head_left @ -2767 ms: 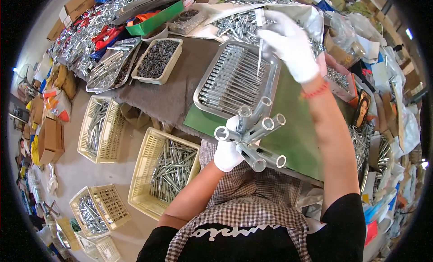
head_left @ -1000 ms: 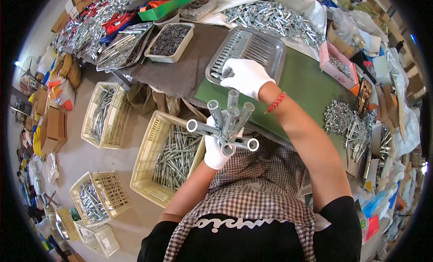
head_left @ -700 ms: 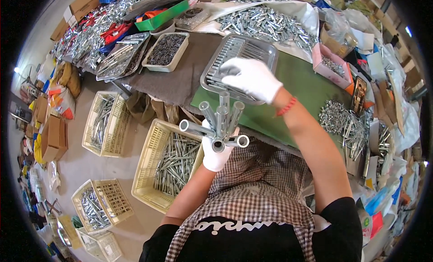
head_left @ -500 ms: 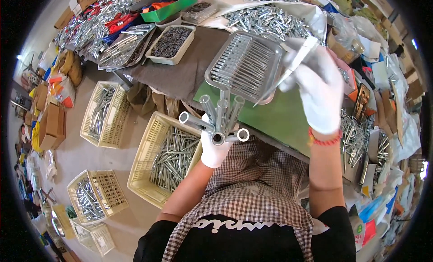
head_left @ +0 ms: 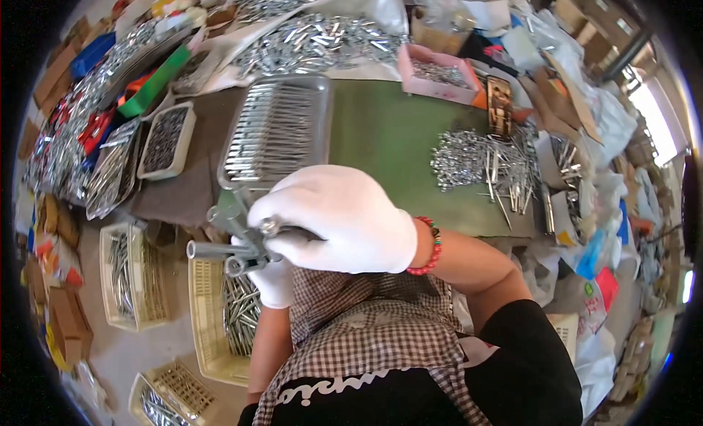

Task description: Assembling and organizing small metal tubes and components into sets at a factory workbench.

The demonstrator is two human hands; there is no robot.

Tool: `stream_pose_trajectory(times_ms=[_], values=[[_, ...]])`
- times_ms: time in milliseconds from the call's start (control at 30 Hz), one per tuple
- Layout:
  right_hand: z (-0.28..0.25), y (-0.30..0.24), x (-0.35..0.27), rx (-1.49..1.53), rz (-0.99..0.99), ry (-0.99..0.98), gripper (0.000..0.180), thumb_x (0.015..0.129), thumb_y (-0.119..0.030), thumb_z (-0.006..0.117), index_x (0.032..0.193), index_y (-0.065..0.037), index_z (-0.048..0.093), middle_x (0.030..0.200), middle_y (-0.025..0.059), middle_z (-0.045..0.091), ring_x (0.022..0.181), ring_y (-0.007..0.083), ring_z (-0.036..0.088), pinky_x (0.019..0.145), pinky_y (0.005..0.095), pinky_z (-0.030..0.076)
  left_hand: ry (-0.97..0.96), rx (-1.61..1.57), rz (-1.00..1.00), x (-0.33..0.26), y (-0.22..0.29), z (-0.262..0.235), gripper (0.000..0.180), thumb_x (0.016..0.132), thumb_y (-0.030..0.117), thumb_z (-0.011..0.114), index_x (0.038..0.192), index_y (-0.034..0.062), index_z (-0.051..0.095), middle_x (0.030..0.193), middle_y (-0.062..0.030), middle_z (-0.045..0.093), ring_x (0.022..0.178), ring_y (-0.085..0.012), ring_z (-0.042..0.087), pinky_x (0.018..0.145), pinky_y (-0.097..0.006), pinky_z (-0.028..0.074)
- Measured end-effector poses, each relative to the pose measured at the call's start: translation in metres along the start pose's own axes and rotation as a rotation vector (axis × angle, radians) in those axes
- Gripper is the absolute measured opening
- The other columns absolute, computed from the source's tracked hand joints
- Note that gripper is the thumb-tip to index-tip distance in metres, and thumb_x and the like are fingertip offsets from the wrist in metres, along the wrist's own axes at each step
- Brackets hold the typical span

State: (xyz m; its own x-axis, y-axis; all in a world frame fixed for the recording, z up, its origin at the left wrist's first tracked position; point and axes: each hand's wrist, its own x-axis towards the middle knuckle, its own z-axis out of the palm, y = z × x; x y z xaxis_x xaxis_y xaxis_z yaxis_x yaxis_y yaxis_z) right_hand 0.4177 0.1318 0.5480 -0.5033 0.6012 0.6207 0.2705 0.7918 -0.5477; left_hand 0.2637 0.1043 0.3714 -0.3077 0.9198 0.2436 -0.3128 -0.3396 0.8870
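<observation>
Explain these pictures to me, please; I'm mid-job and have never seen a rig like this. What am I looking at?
There's no machine here: a person works with two white-gloved hands. The single viewpoint is a wide fisheye camera worn on the head, looking down, so straight edges bend near the rim. The left hand, partly hidden, holds a bundle of metal tubes. The right hand is over it; a metal end shows at its fingers, but I can't tell what is gripped. On the table are a metal tray of rods laid in a row, a pink box and loose small metal parts. A yellow crate sits lower left.
</observation>
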Motion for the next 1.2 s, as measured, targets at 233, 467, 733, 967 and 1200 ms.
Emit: stream_pose_trajectory(times_ms=[233, 467, 733, 967, 1200], values=[[-0.005, 0.001, -0.003, 0.068, 0.039, 0.051, 0.015, 0.074, -0.014, 0.061, 0.089, -0.009, 0.061, 0.078, 0.0096, 0.060, 0.075, 0.0305, 0.060, 0.068, 0.0406, 0.049, -0.010, 0.078, 0.033, 0.002, -0.011, -0.001, 0.042, 0.089, 0.007, 0.059, 0.126, 0.0041, 0.039, 0.114, -0.0076, 0.053, 0.104, -0.0181, 0.054, 0.092, -0.035, 0.045], [-0.002, 0.000, -0.006, -0.059, 0.024, -0.014, 0.013, 0.074, -0.012, 0.065, 0.086, -0.010, 0.060, 0.075, 0.0069, 0.058, 0.072, 0.0271, 0.060, 0.064, 0.0364, 0.048, 0.037, -0.112, -0.130, -0.001, -0.026, -0.021, 0.036, 0.095, 0.021, 0.049, 0.126, 0.0074, 0.039, 0.114, -0.0078, 0.052, 0.103, -0.0183, 0.053, 0.089, -0.037, 0.046], [0.006, 0.013, 0.001, 0.159, 0.089, -0.210, 0.019, 0.074, -0.020, 0.068, 0.089, -0.010, 0.066, 0.082, 0.0059, 0.059, 0.074, 0.0247, 0.059, 0.069, 0.0332, 0.048, 0.124, -0.479, -0.295, -0.004, -0.014, -0.029, 0.045, 0.095, 0.033, 0.049, 0.133, 0.0117, 0.038, 0.115, -0.0080, 0.052, 0.102, -0.0203, 0.054, 0.091, -0.036, 0.044], [-0.002, 0.066, 0.018, -0.127, 0.319, -0.008, 0.018, 0.082, -0.018, 0.055, 0.091, -0.007, 0.066, 0.086, 0.0105, 0.063, 0.083, 0.0278, 0.062, 0.076, 0.0360, 0.049, 0.047, 0.709, 0.231, -0.010, 0.006, -0.017, 0.037, 0.079, 0.003, 0.066, 0.109, 0.0018, 0.045, 0.095, -0.0049, 0.051, 0.083, -0.0162, 0.050, 0.075, -0.034, 0.043], [0.067, 0.115, 0.031, -0.630, 0.168, -0.322, 0.018, 0.079, -0.019, 0.055, 0.082, -0.005, 0.066, 0.081, 0.0152, 0.064, 0.077, 0.0312, 0.063, 0.072, 0.0405, 0.051, 0.136, 0.807, 0.167, -0.027, -0.003, -0.035, 0.031, 0.079, 0.004, 0.064, 0.104, 0.0020, 0.046, 0.089, -0.0049, 0.056, 0.076, -0.0144, 0.055, 0.066, -0.031, 0.046]])
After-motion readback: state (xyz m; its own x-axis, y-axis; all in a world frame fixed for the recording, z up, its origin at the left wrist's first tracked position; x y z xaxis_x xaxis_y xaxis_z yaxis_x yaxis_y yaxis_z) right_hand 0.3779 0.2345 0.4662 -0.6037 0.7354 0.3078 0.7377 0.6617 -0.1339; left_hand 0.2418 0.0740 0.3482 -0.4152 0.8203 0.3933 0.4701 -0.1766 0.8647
